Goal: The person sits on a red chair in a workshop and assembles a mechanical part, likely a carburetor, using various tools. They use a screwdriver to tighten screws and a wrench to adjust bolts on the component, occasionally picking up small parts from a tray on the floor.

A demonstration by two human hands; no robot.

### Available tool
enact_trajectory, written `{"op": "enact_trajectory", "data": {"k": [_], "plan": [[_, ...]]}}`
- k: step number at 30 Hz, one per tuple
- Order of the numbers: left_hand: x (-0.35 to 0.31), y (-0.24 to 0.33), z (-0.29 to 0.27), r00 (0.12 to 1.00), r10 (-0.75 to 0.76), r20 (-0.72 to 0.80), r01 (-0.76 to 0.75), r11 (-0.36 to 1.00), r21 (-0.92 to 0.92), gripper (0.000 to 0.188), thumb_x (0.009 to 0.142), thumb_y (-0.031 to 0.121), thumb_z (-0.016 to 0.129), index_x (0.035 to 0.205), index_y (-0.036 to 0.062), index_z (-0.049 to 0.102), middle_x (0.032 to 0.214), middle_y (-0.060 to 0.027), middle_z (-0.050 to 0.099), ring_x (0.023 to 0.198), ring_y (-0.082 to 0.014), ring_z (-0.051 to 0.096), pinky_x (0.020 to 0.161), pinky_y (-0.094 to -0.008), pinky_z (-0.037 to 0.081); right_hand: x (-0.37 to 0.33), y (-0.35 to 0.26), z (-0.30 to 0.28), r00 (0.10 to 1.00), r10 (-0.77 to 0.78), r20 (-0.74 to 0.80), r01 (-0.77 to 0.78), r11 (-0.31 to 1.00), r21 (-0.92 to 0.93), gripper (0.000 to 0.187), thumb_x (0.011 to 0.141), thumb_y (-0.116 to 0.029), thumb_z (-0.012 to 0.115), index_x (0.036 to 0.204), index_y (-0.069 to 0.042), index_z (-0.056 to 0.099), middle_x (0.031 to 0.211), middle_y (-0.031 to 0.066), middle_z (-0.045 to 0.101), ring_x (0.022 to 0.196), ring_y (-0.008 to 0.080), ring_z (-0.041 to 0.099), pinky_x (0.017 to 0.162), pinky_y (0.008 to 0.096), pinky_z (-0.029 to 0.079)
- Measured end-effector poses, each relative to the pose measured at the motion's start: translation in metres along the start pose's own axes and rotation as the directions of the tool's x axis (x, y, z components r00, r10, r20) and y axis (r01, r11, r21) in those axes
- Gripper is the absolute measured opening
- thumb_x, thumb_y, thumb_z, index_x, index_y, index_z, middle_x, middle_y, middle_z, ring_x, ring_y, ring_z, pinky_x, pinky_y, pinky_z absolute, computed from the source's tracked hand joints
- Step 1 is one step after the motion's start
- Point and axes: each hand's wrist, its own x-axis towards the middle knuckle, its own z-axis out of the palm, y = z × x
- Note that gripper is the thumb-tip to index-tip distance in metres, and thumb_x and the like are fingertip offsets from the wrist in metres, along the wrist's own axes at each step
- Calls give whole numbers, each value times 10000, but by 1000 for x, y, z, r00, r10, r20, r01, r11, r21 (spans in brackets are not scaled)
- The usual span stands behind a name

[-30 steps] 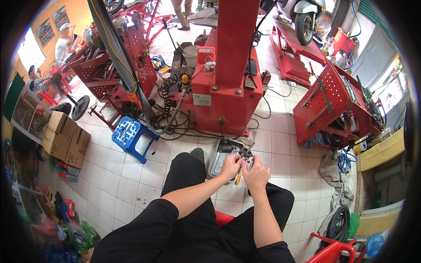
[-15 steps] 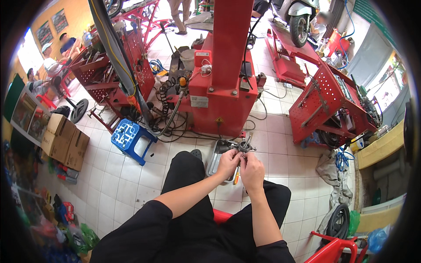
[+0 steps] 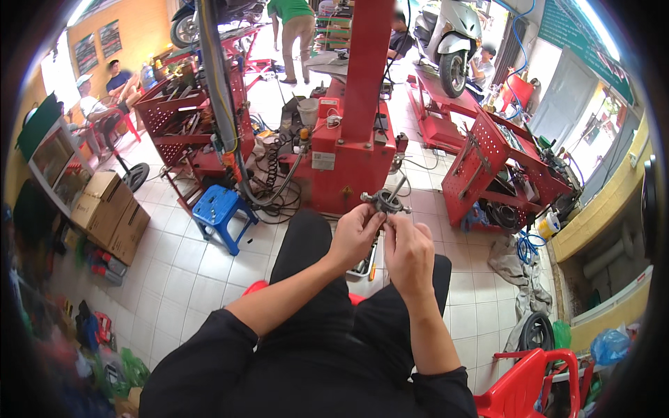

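Note:
A grey metal part with a ring and a rod sticking up (image 3: 388, 201) is held above my knees. My left hand (image 3: 354, 235) is closed on its left and lower side, with the thumb toward me. Fingers pinched, my right hand (image 3: 410, 252) meets the left thumb at the part's near side. Whether a smaller piece sits between the right fingertips is hidden. Below the hands, partly covered by them, a metal tray (image 3: 359, 274) lies on the floor. A screwdriver with an orange-yellow handle (image 3: 373, 272) is at its right edge.
Ahead stands a red lift post (image 3: 366, 90) with hoses and cables around its base. A blue stool (image 3: 221, 207) is front left, with cardboard boxes (image 3: 104, 209) beyond. Red tool carts (image 3: 481, 160) flank the post. A red chair (image 3: 519, 386) is at lower right. Other people are farther back.
Both hands have lifted the metal part up from over the tray, and it now appears larger. The whole view has shifted as my head tilted up.

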Motion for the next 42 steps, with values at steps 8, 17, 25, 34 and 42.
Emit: {"op": "enact_trajectory", "data": {"k": [8, 17, 25, 34, 42], "plan": [[-80, 26, -6, 993, 94, -72, -91, 995, 52, 175, 938, 136, 512, 865, -22, 538, 722, -47, 597, 638, -82, 527, 564, -275, 430, -23, -58, -42, 998, 33, 44, -29, 995, -92, 156, 825, -188, 647, 792, -65, 555, 576, 68, 578, 512, 248, 568, 611, 335, 357], [-79, 41, -9, 992, 125, 12, -123, 983, -134, 127, 930, 90, 515, 994, -19, 501, 835, -56, 600, 770, -78, 532, 690, -247, 455, -17, -62, -59, 986, -148, 71, 137, 979, 149, 176, 768, -13, 626, 938, -33, 586, 772, 86, 615, 719, 252, 601, 705, 366, 440], [-91, 44, -10, 994, 106, 15, -106, 994, -37, 151, 926, 55, 509, 1047, -32, 532, 928, -71, 625, 848, -78, 550, 754, -248, 460, -26, -58, -58, 986, -142, 93, 136, 989, 66, 182, 764, -52, 664, 924, -52, 577, 748, 61, 612, 678, 220, 592, 682, 337, 402], [-89, 47, -8, 950, 305, -71, -309, 950, -53, 140, 900, -20, 538, 1038, -35, 519, 924, -77, 641, 846, -90, 595, 757, -220, 479, -26, -56, -59, 965, -257, -51, 261, 959, 113, 214, 733, -32, 695, 917, -48, 587, 798, 58, 647, 692, 214, 613, 735, 335, 436], [-73, 30, -8, 905, 418, -75, -407, 904, 134, 105, 814, 4, 643, 909, 15, 600, 822, -82, 671, 712, -188, 611, 739, -302, 465, -26, -55, -66, 990, -117, -84, 111, 992, -64, 160, 791, -184, 691, 832, -77, 579, 645, 2, 570, 575, 148, 558, 661, 314, 349]]}}
